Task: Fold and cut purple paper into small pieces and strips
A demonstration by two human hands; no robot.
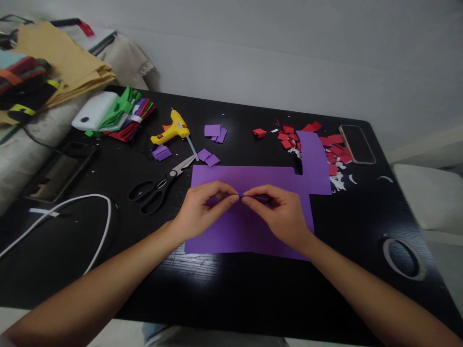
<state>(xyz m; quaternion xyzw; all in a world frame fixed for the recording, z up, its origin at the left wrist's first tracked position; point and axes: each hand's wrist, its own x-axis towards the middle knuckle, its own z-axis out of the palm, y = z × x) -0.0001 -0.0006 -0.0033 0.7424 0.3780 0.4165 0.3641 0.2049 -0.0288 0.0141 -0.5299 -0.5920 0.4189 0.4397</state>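
Note:
Both my hands meet above a large purple paper sheet on the black table. My left hand pinches one end of a small dark purple paper piece between thumb and forefinger. My right hand pinches the same piece close by, and its fingers cover most of it. How the piece is folded I cannot make out. A second cut purple sheet overlaps the large sheet's upper right corner. Small purple paper pieces lie beyond the sheet. Left of it rest open scissors with black handles.
A yellow glue gun lies behind the scissors. Red paper pieces and white scraps are at the right, beside a phone. A tape roll sits near the right edge. A white cable curves at left, below bundled coloured papers.

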